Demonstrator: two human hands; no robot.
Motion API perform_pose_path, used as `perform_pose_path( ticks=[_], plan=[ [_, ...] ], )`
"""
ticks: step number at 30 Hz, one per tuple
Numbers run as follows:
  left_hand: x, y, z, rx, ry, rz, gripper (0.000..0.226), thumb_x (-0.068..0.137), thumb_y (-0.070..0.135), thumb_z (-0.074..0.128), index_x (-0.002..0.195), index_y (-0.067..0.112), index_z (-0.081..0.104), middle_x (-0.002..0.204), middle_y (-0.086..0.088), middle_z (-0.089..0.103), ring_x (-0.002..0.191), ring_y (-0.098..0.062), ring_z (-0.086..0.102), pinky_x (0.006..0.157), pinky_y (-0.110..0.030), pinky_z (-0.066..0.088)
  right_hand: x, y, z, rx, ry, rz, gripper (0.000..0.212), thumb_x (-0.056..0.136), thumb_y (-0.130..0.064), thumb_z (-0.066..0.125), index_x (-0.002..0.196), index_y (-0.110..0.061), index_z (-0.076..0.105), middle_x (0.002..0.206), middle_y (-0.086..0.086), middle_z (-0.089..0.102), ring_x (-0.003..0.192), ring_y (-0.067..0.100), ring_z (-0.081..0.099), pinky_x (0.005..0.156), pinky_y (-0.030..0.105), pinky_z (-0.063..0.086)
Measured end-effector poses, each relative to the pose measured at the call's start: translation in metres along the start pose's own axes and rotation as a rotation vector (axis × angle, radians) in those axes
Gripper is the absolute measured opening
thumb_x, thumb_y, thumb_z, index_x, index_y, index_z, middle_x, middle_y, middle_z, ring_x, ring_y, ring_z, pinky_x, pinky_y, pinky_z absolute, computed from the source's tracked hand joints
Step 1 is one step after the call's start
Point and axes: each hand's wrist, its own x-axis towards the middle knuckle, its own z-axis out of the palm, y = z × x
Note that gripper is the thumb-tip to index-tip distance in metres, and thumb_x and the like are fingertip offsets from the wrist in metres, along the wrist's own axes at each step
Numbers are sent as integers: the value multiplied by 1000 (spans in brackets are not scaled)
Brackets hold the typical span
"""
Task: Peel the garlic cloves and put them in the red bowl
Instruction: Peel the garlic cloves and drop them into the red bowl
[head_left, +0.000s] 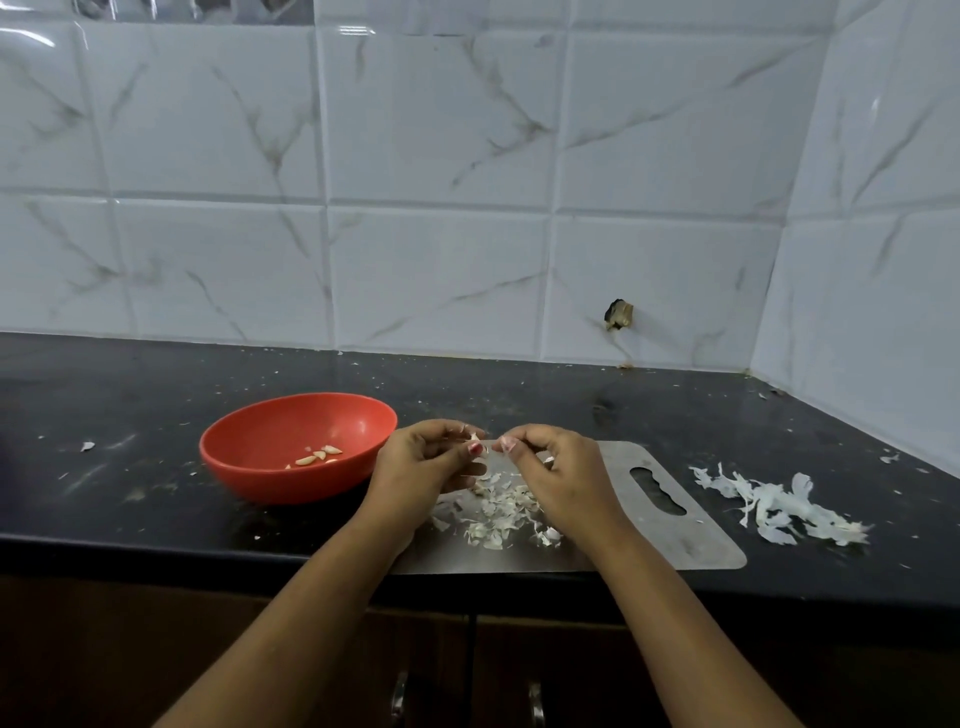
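Note:
A red bowl (270, 441) sits on the black counter, left of my hands, with several peeled garlic cloves (317, 456) lying in its bottom. Over a steel cutting board (670, 525) my left hand (421, 467) pinches a small garlic clove (474, 436) between thumb and fingers. My right hand (556, 467) is just to its right, its fingertips closed on a bit of the clove's skin. A heap of garlic skins (498, 514) lies on the board under both hands.
A second pile of papery garlic skin (779, 506) lies on the counter right of the board. Skin flecks dot the black counter (104, 483). A tiled wall stands behind and on the right. Cabinet doors with handles (399, 696) are below the counter edge.

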Motion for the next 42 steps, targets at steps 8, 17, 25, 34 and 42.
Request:
perform_pose_path(
  ticks=[8,17,25,34,42],
  plan=[
    [-1,4,1,-47,-39,-24,7,93,-2,55,91,-4,62,71,-10,69,59,-16,69,51,-21,53,0,1,1,30,-60,-3,20,75,-21,83,85,-31,68,75,-8,68,66,6,62,62,18,52],
    [-1,1,4,126,-71,19,10,95,6,56,92,3,65,78,-11,71,66,-18,70,54,-21,52,1,2,2,14,-26,-40,10,80,-12,77,87,-18,74,75,-11,68,76,4,61,66,11,47],
    [-7,-3,6,750,-79,350,22,101,17,45,87,12,61,65,2,64,52,-5,56,53,-27,48,-1,-1,0,35,31,-89,3,82,-16,76,82,-17,73,76,-11,69,75,4,61,60,12,45],
    [-5,6,2,182,-248,6,32,101,7,38,71,5,48,47,4,33,40,-4,27,41,-15,23,0,-1,-2,116,-16,-88,5,82,-12,76,82,-17,74,77,-11,71,74,2,64,66,13,48],
    [-6,6,-2,141,-142,7,35,101,14,42,69,7,55,47,-4,46,39,-8,39,40,-18,27,0,0,-4,175,-4,-18,8,84,-12,73,83,-20,73,80,-12,70,76,3,63,65,25,53]
  ],
)
